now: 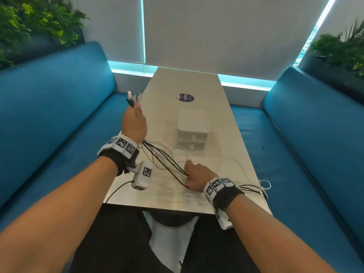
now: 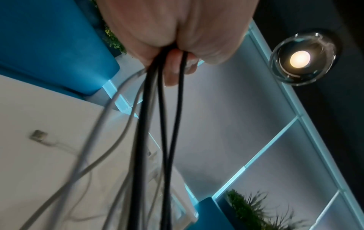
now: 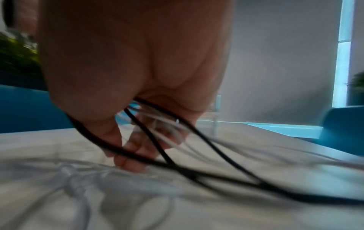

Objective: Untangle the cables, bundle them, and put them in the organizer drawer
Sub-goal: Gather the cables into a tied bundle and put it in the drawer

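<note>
A: Head view first. Where are the cables?

B: The left hand is raised over the desk's left edge, fist closed round a bunch of black and white cables, plug ends sticking up past the fingers. The strands slope down to the right hand, low on the near desk, fingers curled over the same bunch. Loose white loops lie beside it, and more strands trail off the right edge.

A: And the organizer?

B: A white organizer with stacked drawers sits mid-desk, beyond the hands, apart from the cables (drawers look closed). A purple sticker lies further back.

A: Left wrist view?

B: The left hand clamps the cables; black ones hang straight, grey-white ones fan towards the desk. A small connector lies flat there.

A: Right wrist?

B: Blurred. The right hand hangs close above the desk, fingers hooked through black and white cables that run off to the right.
</note>
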Demonstrator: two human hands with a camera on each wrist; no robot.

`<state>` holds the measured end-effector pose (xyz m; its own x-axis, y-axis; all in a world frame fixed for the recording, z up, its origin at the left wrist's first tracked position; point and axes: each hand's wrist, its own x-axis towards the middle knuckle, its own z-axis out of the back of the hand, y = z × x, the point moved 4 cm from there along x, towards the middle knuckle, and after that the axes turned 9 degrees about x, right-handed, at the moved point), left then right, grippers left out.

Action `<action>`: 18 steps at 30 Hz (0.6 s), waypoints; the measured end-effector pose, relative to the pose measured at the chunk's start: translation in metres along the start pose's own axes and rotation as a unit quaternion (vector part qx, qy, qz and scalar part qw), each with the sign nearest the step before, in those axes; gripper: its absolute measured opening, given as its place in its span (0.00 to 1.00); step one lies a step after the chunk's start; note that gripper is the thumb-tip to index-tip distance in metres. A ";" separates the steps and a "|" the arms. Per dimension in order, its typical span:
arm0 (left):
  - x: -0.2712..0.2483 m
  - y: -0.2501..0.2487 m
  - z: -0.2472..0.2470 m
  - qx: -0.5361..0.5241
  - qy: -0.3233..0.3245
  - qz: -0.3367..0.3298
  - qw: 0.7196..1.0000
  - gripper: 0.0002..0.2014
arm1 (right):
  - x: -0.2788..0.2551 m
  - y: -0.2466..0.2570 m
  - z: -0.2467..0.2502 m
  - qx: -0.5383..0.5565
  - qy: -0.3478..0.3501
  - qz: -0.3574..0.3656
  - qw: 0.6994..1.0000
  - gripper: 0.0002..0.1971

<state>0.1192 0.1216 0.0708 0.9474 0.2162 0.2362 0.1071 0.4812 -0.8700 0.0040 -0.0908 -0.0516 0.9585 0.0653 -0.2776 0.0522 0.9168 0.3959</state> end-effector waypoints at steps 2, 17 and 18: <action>0.012 -0.002 0.007 -0.019 -0.015 0.013 1.000 0.29 | -0.006 -0.027 0.005 -0.014 0.012 -0.047 0.999 0.13; 0.023 0.025 0.009 0.004 -0.048 0.037 0.998 0.25 | -0.046 -0.120 0.050 -0.109 -0.067 -0.238 0.963 0.10; 0.021 0.026 0.008 0.002 -0.048 0.042 0.998 0.25 | -0.048 -0.122 0.053 -0.104 -0.084 -0.248 0.960 0.08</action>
<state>0.1396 0.1453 0.0565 0.9198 0.3354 0.2035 0.0280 0.4612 -0.8869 -0.0338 -0.2272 -0.0404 0.8632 -0.4473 -0.2340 0.4728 0.8788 0.0642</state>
